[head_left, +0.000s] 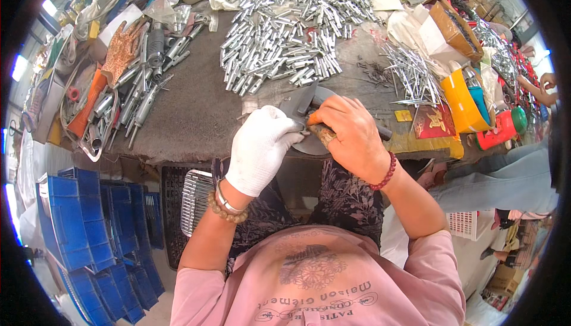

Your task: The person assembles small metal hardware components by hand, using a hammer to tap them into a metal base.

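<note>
My left hand (257, 147), in a white glove, is closed with thumb and fingertips pinched at the table's near edge. Facing it is my bare right hand (352, 139), its fingers curled in, with orange and brownish coverings on some digits. The fingertips of both meet over a dark grey metal fixture (302, 97) with a rounded base. Whatever lies between them is too small and hidden to name. Beyond the fixture spreads a big heap of short silvery metal tubes (279, 46). Thin metal rods (413, 73) lie to the right, near scattered dark pins (376, 71).
Hand tools (146, 82) and an orange-stained glove (123, 46) crowd the left side. At right stand a cut yellow container (464, 103), a red jar (496, 131) and a cardboard box (455, 29). Blue bins (74, 219) are below left. Another person's leg (493, 174) is close at right.
</note>
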`<action>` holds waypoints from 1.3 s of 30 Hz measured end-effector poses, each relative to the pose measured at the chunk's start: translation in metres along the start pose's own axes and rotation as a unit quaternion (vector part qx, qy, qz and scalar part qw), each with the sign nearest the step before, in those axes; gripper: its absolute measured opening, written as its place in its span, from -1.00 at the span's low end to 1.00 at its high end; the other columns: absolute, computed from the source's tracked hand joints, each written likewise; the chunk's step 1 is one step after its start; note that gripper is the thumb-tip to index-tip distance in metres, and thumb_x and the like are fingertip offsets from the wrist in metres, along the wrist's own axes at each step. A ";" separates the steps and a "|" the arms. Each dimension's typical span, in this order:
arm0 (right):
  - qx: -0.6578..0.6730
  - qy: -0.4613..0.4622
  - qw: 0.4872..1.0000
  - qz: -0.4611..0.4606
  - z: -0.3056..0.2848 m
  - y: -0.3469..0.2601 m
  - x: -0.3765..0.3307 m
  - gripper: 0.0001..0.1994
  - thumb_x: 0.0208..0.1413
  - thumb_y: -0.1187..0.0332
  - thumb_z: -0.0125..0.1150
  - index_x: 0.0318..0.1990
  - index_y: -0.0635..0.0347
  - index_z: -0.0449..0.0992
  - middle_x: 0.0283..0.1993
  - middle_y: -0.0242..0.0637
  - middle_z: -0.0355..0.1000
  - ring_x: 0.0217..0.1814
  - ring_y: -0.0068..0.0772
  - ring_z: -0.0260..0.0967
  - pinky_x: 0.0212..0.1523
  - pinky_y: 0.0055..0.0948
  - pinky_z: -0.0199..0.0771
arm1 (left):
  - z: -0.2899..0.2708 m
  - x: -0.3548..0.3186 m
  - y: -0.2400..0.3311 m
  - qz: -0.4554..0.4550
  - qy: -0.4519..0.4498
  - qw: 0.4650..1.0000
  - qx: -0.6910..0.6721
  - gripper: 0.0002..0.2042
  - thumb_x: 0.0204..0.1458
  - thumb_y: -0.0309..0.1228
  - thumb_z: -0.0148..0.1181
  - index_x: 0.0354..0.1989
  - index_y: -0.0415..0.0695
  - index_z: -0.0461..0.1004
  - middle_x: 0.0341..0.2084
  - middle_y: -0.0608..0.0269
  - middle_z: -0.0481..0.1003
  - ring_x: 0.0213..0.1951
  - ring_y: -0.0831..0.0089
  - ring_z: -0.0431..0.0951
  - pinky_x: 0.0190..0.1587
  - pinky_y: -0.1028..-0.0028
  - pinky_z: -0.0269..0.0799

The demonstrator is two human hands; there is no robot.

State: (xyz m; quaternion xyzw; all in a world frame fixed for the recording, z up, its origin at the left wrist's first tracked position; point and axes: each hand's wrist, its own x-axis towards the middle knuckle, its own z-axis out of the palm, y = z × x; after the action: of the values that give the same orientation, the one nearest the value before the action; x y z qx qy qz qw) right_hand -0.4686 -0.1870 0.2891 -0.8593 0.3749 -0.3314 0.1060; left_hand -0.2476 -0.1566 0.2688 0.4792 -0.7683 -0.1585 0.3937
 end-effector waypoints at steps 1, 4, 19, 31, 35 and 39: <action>-0.012 -0.010 1.000 -0.011 -0.002 -0.001 0.002 -0.81 -0.01 0.58 0.29 -0.21 0.14 0.64 -0.15 -0.26 0.49 -0.01 -0.06 0.48 0.04 -0.11 0.42 | 0.001 0.000 -0.001 -0.001 0.000 1.000 0.000 -0.88 0.05 -0.44 0.46 -0.25 -0.14 0.73 -0.37 0.17 0.59 -0.19 0.12 0.59 -0.06 0.24 0.49; -0.063 -0.039 0.996 -0.047 -0.010 -0.012 0.009 -0.87 -0.01 0.54 0.31 -0.27 0.13 0.61 -0.18 -0.28 0.45 -0.02 -0.11 0.48 0.04 -0.15 0.43 | 0.002 -0.001 -0.002 -0.003 0.000 1.000 -0.003 -0.88 0.02 -0.47 0.48 -0.26 -0.14 0.72 -0.37 0.17 0.58 -0.20 0.12 0.59 -0.07 0.23 0.50; -0.244 -0.084 0.954 -0.153 -0.007 -0.031 0.016 -0.97 0.03 0.39 0.29 -0.41 0.07 0.57 -0.28 -0.34 0.38 -0.14 -0.31 0.42 -0.06 -0.31 0.39 | 0.003 -0.001 -0.002 0.027 0.003 0.999 0.030 -0.86 -0.08 -0.48 0.52 -0.35 -0.13 0.67 -0.37 0.17 0.56 -0.19 0.10 0.58 -0.11 0.19 0.53; -0.176 -0.046 0.982 0.053 -0.039 0.011 -0.013 -0.52 0.07 0.45 0.46 0.20 0.09 0.61 -0.04 -0.24 0.53 0.05 -0.06 0.51 0.12 -0.07 0.46 | -0.002 -0.001 0.005 -0.011 -0.035 0.999 -0.001 -0.88 0.03 -0.51 0.49 -0.26 -0.20 0.71 -0.37 0.18 0.54 -0.18 0.15 0.57 -0.05 0.25 0.48; -0.153 -0.029 0.986 0.052 -0.037 0.017 -0.019 -0.53 0.08 0.49 0.43 0.19 0.07 0.61 -0.05 -0.22 0.53 0.05 -0.01 0.53 0.10 -0.06 0.51 | -0.003 0.000 0.003 -0.014 -0.028 0.999 -0.017 -0.87 0.03 -0.50 0.49 -0.25 -0.21 0.71 -0.36 0.17 0.56 -0.19 0.16 0.58 -0.06 0.26 0.49; -0.046 0.016 0.993 0.103 -0.051 -0.009 -0.032 -0.47 0.08 0.58 0.36 0.25 0.02 0.62 -0.06 -0.15 0.50 -0.08 0.06 0.58 -0.07 -0.07 0.61 | -0.004 0.000 0.004 -0.016 -0.031 0.999 -0.013 -0.87 0.03 -0.52 0.50 -0.25 -0.21 0.71 -0.35 0.16 0.57 -0.20 0.15 0.59 -0.07 0.26 0.49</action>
State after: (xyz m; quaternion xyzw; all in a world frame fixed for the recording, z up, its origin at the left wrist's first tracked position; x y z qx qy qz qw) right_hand -0.5125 -0.1546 0.3156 -0.8147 0.4780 -0.3145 0.0942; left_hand -0.2470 -0.1539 0.2742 0.4807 -0.7705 -0.1897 0.3732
